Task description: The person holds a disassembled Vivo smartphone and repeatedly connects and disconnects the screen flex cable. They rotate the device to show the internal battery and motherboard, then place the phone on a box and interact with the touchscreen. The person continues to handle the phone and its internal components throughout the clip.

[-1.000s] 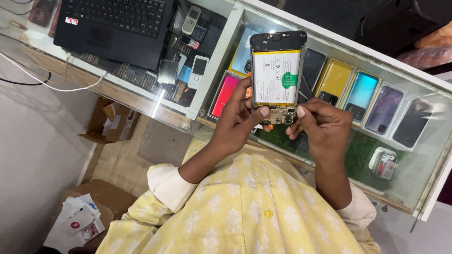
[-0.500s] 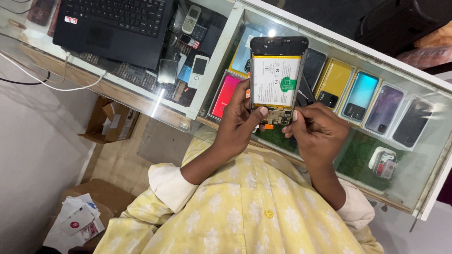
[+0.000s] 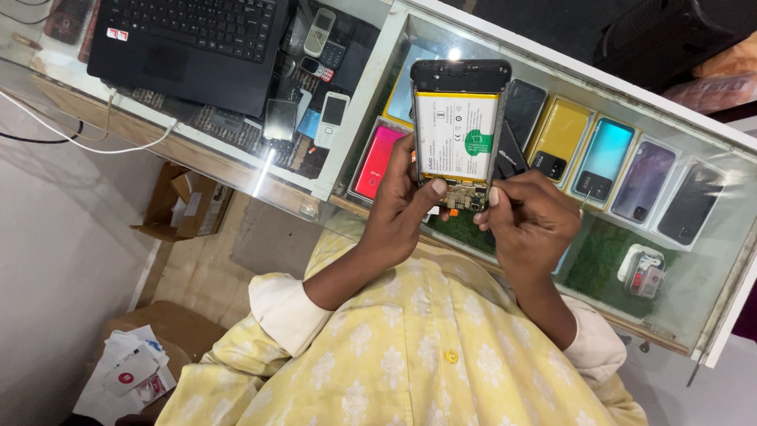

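An opened phone is gripped upright above the glass counter by the left hand, its back exposed, while the right hand's fingertips are pinched together at its bared lower board.

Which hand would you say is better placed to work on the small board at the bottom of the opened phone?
Right: the right hand has fingertips at the board, while the left hand grips the opened phone.

A black laptop sits on the glass tabletop, a white cable trailing from its edge. Under the glass lie old keypad phones and a row of coloured phone covers. On the floor stand cardboard boxes and loose papers.
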`<control>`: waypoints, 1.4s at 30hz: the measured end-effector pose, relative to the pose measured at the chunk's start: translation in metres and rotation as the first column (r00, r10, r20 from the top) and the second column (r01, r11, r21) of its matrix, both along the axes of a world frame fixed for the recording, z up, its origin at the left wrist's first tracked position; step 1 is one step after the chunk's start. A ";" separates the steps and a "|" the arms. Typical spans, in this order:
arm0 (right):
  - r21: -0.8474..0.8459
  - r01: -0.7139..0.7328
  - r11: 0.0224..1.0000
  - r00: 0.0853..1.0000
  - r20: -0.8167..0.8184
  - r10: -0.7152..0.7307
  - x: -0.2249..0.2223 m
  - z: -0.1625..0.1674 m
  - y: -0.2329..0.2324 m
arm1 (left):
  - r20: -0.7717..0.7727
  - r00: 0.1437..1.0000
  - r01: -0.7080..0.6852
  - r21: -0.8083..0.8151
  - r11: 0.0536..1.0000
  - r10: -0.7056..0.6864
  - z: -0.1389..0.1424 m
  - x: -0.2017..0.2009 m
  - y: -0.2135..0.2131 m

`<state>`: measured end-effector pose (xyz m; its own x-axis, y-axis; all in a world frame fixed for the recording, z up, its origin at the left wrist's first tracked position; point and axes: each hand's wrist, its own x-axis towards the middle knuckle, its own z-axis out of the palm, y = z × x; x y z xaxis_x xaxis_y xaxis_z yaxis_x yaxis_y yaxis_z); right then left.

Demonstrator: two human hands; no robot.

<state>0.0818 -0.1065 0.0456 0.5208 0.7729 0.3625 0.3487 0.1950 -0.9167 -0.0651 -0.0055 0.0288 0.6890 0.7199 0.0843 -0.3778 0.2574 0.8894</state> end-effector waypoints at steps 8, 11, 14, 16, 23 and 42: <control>-0.009 0.027 1.000 1.000 0.003 -0.027 -0.001 -0.007 0.003 | -0.005 1.000 -0.025 0.015 1.000 0.025 -0.004 0.000 0.001; 0.002 0.031 1.000 0.999 -0.017 -0.031 -0.002 -0.009 0.003 | -0.004 0.999 -0.046 0.019 0.999 0.046 -0.006 0.000 0.000; 0.013 0.025 1.000 1.000 -0.011 -0.025 -0.002 -0.011 0.003 | 0.015 0.998 -0.068 0.089 0.994 0.067 -0.008 0.000 0.000; -0.001 0.031 1.000 0.999 -0.017 -0.031 -0.002 -0.012 0.003 | 0.018 0.997 -0.073 0.091 0.993 0.072 -0.010 0.001 0.000; 0.005 0.020 1.000 1.000 -0.016 -0.020 -0.002 -0.012 0.001 | -0.015 0.999 -0.049 0.011 0.999 0.049 -0.008 -0.001 0.000; 0.028 0.076 0.997 0.969 0.233 -0.080 -0.007 -0.002 -0.004 | 0.064 0.996 -0.068 0.088 0.994 0.062 -0.021 -0.004 -0.008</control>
